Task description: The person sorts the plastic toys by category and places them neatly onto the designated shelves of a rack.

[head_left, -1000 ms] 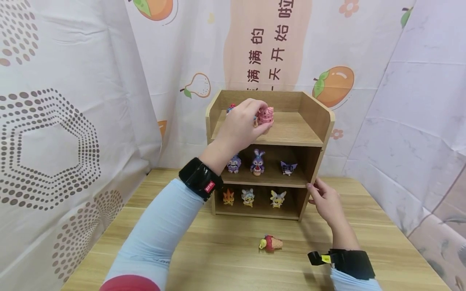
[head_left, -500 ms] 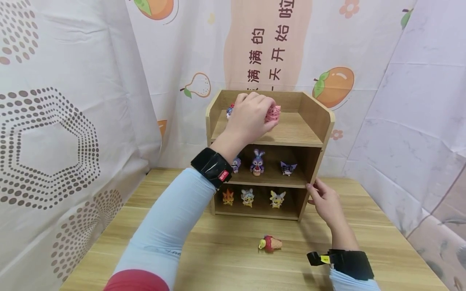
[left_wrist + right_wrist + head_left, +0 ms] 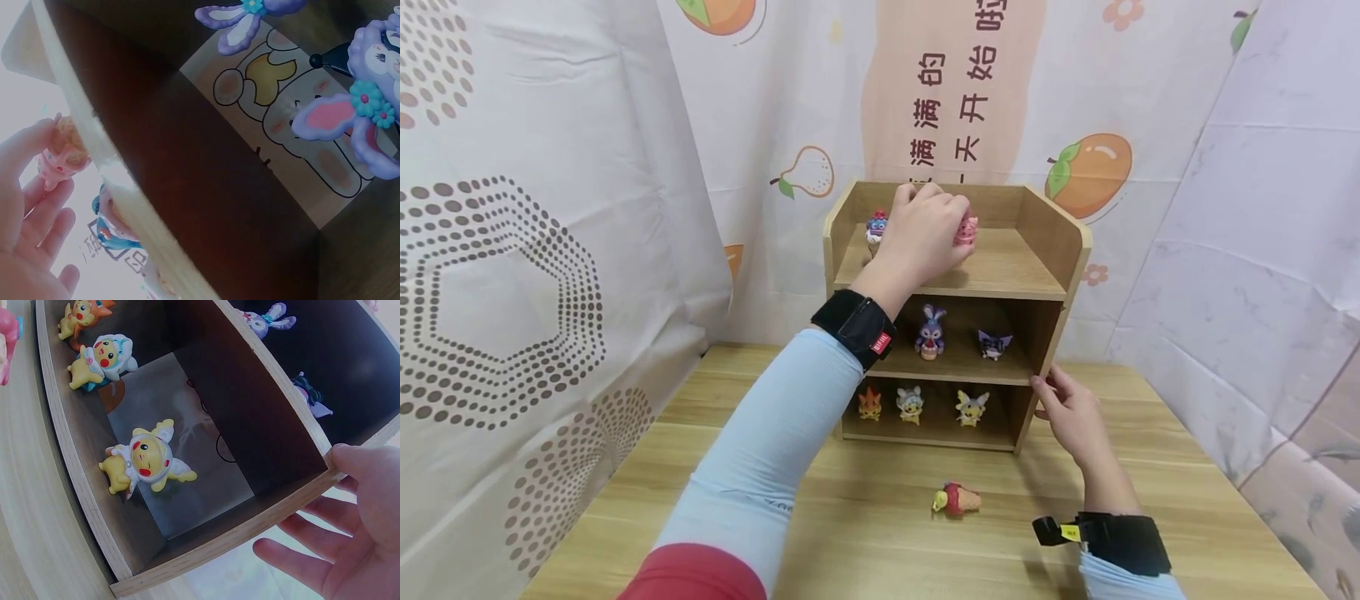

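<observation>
My left hand (image 3: 953, 227) reaches over the top tier of a small wooden shelf unit (image 3: 1037, 242) and grips a pink figurine (image 3: 966, 230), low over the board near its middle. The left wrist view shows that pink figurine (image 3: 61, 152) between the fingertips (image 3: 39, 134) above the shelf's front edge. My right hand (image 3: 1049, 393) rests against the unit's right side wall with its fingers straight. In the right wrist view its thumb (image 3: 356, 464) lies on the wall's front edge. A red and yellow cone-shaped figurine (image 3: 957, 499) lies on the table in front.
A blue and red figure (image 3: 876, 227) stands at the top tier's left. The middle tier holds a purple rabbit (image 3: 930, 332) and a dark purple figure (image 3: 994, 344). Three yellow and orange figures (image 3: 911, 405) stand on the bottom tier. Printed curtains surround the wooden table (image 3: 865, 533).
My left hand has carried the pink figurine further back and right over the top tier. The right hand and the cone figure on the table have stayed put.
</observation>
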`<state>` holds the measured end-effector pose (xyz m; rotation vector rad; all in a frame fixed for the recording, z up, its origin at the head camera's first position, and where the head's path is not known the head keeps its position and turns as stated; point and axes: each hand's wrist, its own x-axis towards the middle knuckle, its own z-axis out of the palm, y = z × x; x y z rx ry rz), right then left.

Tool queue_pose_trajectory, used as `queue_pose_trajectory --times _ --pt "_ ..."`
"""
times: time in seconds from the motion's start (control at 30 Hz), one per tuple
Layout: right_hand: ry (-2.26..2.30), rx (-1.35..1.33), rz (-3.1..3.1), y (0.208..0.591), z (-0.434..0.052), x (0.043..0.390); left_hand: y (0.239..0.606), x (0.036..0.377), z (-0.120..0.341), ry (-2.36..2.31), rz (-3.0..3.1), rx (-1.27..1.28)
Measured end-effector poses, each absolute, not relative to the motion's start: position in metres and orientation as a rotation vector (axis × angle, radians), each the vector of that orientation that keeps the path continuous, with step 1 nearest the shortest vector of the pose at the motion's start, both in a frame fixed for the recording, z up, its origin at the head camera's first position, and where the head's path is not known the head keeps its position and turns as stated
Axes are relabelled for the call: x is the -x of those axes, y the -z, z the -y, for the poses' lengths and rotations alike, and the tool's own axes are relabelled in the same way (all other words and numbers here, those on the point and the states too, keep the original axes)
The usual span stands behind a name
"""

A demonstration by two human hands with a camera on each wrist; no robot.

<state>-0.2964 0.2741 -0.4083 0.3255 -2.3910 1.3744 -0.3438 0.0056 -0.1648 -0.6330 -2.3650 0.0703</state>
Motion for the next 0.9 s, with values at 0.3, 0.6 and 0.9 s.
queue_pose_trajectory --times 0.3,0.6,0.9 --pt "-1.367 -0.320 2.379 0.4090 -0.2739 0.2979 0.1664 0.3471 -0.0084 -0.102 2.373 0.601" --pt "-1.363 -0.311 2.388 0.4095 -0.2749 0.2974 0.1693 0.3495 -0.0089 -0.133 2.413 0.584" --pt "-1.352 -0.318 2.390 0.4108 -0.2745 0.2976 0.1698 0.3504 -0.0047 -0.146 2.466 0.567"
